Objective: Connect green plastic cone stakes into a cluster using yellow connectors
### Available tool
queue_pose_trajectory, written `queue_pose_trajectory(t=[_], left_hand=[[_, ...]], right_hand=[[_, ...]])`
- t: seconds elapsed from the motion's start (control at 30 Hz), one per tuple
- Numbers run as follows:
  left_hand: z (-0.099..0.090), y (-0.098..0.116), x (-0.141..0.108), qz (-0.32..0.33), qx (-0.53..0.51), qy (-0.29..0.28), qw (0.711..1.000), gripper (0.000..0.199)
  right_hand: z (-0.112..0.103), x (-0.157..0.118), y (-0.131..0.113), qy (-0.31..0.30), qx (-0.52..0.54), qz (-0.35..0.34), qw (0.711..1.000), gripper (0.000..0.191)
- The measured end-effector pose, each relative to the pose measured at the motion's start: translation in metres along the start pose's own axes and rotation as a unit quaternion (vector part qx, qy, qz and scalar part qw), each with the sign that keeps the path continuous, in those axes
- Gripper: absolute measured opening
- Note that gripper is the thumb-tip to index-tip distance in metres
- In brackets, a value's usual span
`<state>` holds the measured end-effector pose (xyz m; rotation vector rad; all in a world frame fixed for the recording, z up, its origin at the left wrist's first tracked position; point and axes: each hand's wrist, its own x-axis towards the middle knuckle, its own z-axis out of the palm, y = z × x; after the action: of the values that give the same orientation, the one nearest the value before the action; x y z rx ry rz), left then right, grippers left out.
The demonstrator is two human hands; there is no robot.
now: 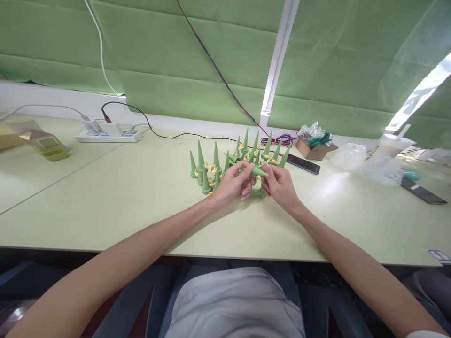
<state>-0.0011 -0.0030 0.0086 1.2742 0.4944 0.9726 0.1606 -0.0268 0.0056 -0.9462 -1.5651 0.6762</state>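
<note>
Grey-white shirt cloth (236, 300) lies nearest, just below the front edge of the pale surface (123, 206). At the near side of the cone cluster (245, 148), the left hand (232, 184) is almost closed, thumb and fingers pinching a green cone (260, 172). The right hand (282, 184) is curled, thumb and forefinger drawn together by the cone's pointed end; whether they grip it or only touch it, I cannot tell. The cone lies sideways, smooth and plain, its wide end covered by the left hand. The cone cluster shows similar green spikes, mostly upright, with small yellow pieces between them; the hands hide part of it. Just right of the cluster lies a dark phone (303, 164). Beyond that, a small cardboard box (313, 150) holds crumpled clear plastic and something dark green. Farther right of the cluster stands a white cup (382, 149) with a straw, its contents unseen. Well left of the cluster are a power strip (118, 137) with plugs and a blurred carton (44, 141).
</note>
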Motion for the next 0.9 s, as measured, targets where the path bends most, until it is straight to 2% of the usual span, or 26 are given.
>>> queue_pose_trajectory(t=[0.2,0.4,0.7,0.9], left_hand=[[-0.002,-0.002,0.002,0.023,0.033,-0.002,0.999,0.042],[0.001,0.004,-0.002,0.053,0.104,0.002,0.993,0.036],[0.001,-0.005,-0.003,0.14,0.241,0.037,0.96,0.031],[0.002,-0.009,-0.005,0.158,0.264,0.05,0.95,0.029]], right_hand=[[-0.001,0.0,0.002,-0.001,-0.015,0.001,1.0,0.058],[-0.001,0.0,-0.002,0.0,-0.019,0.009,1.0,0.061],[-0.002,0.0,0.0,0.009,-0.015,0.04,0.999,0.068],[-0.001,0.0,-0.004,0.009,-0.012,0.048,0.999,0.068]])
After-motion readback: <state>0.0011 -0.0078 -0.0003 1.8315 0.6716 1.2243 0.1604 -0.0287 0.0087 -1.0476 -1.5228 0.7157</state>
